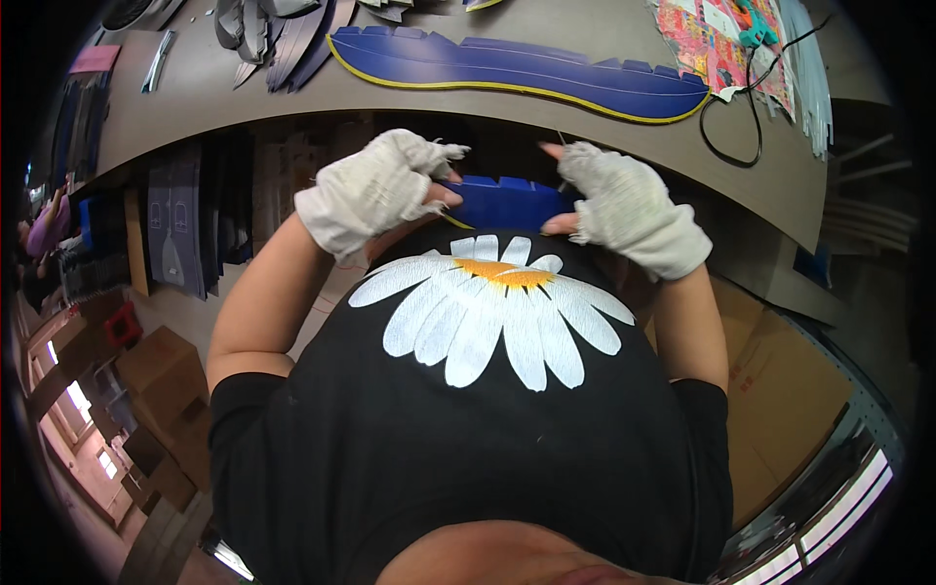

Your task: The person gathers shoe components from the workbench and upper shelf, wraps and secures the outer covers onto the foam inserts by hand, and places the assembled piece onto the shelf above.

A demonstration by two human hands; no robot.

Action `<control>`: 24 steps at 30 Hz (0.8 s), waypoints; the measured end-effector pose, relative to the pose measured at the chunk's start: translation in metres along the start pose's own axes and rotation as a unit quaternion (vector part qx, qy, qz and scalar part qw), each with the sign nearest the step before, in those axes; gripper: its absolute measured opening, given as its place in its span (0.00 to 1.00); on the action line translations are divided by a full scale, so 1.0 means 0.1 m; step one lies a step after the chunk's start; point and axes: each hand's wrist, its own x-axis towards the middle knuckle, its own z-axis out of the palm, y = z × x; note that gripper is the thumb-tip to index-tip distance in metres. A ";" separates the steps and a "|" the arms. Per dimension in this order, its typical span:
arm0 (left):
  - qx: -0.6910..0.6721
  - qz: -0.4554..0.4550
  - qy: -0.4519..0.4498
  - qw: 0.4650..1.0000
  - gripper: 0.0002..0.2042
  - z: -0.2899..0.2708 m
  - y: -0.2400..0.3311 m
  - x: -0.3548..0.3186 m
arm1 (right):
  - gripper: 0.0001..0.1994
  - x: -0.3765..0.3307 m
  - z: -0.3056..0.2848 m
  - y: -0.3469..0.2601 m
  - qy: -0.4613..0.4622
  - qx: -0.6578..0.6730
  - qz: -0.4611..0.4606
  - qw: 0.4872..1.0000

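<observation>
A small blue notched piece with a yellow edge (507, 202) is held close to my chest, just below the table's front edge. My left hand (380, 190), in a white fingerless glove, grips its left end. My right hand (624, 205), gloved the same way, pinches its right end with thumb and forefinger. A thin thread or needle rises near my right fingertips. A long blue piece with yellow trim (526, 68) lies flat on the grey table (292, 107) beyond my hands.
Grey and dark cut pieces (278, 34) lie at the table's back left. Colourful printed sheets (726, 44) and a black cable (751, 117) sit at the right. Cardboard boxes (161, 375) stand on the floor at left, more cardboard (780, 400) at right.
</observation>
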 end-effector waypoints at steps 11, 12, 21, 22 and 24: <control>-0.200 -0.281 -0.060 0.937 0.15 -0.65 -0.39 -0.25 | 0.27 -0.18 0.00 0.00 -0.045 0.007 0.205 0.978; -0.070 -0.267 -0.149 0.949 0.18 -0.74 -0.51 -0.22 | 0.25 -0.18 0.00 -0.02 0.012 0.011 0.110 0.994; 0.170 0.057 -0.027 0.983 0.45 -0.23 0.76 0.26 | 0.16 0.37 -0.20 -0.75 0.067 -0.020 -0.001 0.998; 0.204 0.027 -0.045 0.977 0.49 -0.12 0.78 0.28 | 0.16 0.38 -0.13 -0.73 0.079 -0.025 0.001 0.997; 0.137 0.020 -0.027 0.990 0.52 -0.06 0.64 0.22 | 0.23 0.44 -0.21 -0.79 -0.025 -0.058 0.058 0.996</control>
